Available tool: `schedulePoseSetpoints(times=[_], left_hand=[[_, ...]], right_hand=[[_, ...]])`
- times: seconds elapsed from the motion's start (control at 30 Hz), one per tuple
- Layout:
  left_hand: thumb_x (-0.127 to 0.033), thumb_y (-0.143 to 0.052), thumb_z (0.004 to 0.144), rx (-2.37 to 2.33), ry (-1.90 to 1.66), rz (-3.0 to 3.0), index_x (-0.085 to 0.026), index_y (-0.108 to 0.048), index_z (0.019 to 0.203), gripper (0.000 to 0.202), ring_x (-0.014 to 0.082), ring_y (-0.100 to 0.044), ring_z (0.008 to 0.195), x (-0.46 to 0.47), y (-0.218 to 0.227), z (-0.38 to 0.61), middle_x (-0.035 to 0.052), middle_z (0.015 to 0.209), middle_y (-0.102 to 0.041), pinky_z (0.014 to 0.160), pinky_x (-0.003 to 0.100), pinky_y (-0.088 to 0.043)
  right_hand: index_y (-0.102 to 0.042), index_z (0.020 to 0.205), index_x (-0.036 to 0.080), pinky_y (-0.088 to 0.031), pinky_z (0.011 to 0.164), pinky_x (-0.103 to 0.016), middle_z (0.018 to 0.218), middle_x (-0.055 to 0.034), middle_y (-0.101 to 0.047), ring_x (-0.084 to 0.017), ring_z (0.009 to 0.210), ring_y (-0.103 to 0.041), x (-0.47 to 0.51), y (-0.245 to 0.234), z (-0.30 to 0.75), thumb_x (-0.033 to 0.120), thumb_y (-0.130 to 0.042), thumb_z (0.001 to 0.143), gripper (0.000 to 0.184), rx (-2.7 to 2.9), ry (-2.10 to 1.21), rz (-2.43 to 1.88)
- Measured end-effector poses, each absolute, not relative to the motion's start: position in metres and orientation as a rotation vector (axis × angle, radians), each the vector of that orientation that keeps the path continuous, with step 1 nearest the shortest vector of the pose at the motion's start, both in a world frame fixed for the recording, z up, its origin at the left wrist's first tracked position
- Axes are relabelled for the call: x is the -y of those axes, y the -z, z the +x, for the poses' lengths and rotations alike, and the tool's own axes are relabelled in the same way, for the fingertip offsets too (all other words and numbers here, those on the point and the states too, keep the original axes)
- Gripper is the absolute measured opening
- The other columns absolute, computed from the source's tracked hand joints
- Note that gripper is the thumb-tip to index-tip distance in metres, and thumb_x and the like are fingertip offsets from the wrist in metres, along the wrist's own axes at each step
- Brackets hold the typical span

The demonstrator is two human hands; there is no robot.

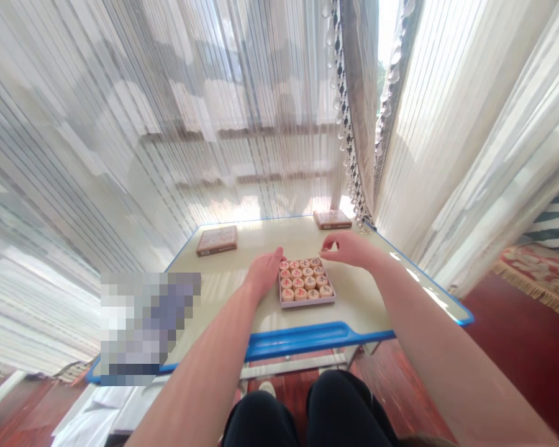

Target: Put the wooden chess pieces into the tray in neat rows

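A shallow, pale open box (307, 304) sits on the table in front of me. Rows of round wooden xiangqi pieces (310, 283) fill it, some with red characters and some with dark ones. My left hand (263, 273) holds the box at its far left side, thumb uppermost; its other fingers are partly hidden. Just beyond the far right corner of the box, my right hand (342, 248) is closed in a pinch. Between thumb and forefinger is a small patterned xiangqi piece (325, 250), mostly covered by the fingertips.
The cream table (265, 236) has a blue rim (298, 335) with a groove at the front. One flat box (217, 240) lies at the back left, another (332, 219) at the back right. A blurred-out object (163, 316) is on the left. Striped curtains (242, 124) hang behind.
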State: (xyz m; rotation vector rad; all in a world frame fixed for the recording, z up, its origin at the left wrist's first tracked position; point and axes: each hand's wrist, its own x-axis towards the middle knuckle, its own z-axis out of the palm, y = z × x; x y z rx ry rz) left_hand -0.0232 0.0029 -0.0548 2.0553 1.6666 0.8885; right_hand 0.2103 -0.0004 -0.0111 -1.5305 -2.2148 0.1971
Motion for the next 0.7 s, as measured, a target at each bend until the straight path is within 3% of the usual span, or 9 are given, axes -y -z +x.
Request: schedulePoseSetpoints(times=[0.13, 0.33, 0.7], left_hand=[[-0.054, -0.019, 0.087, -1.685, -0.881, 2.058, -0.018, -0.069, 0.082, 0.061, 0.0228, -0.060, 0.089, -0.004, 0.054, -0.023, 0.0071, 0.091, -0.070, 0.082, 0.032, -0.042], [-0.055, -0.019, 0.087, -1.642, -0.906, 2.082, -0.018, -0.069, 0.083, 0.061, 0.0224, -0.061, 0.088, -0.002, 0.057, -0.024, 0.0070, 0.090, -0.070, 0.081, 0.032, -0.042], [-0.051, -0.022, 0.088, -1.656, -0.896, 2.118, -0.019, -0.067, 0.079, 0.056, 0.0218, -0.061, 0.082, -0.002, 0.056, -0.024, 0.0077, 0.085, -0.070, 0.076, 0.032, -0.041]], right_hand=[[-0.064, 0.081, 0.020, -0.042, 0.066, -0.025, 0.079, -0.0020, -0.062, -0.015, 0.073, -0.056, 0.051, 0.022, 0.196, 0.036, -0.062, 0.072, 0.018, 2.201, -0.215, -1.161], [-0.061, 0.078, 0.020, -0.042, 0.068, -0.027, 0.074, -0.0017, -0.056, -0.015, 0.072, -0.053, 0.075, 0.050, 0.185, 0.033, -0.063, 0.072, 0.014, 2.121, -0.135, -1.127], [-0.064, 0.082, 0.019, -0.044, 0.072, -0.029, 0.080, -0.0036, -0.058, -0.017, 0.078, -0.055, 0.073, 0.048, 0.186, 0.033, -0.062, 0.072, 0.017, 2.199, -0.206, -1.146]])
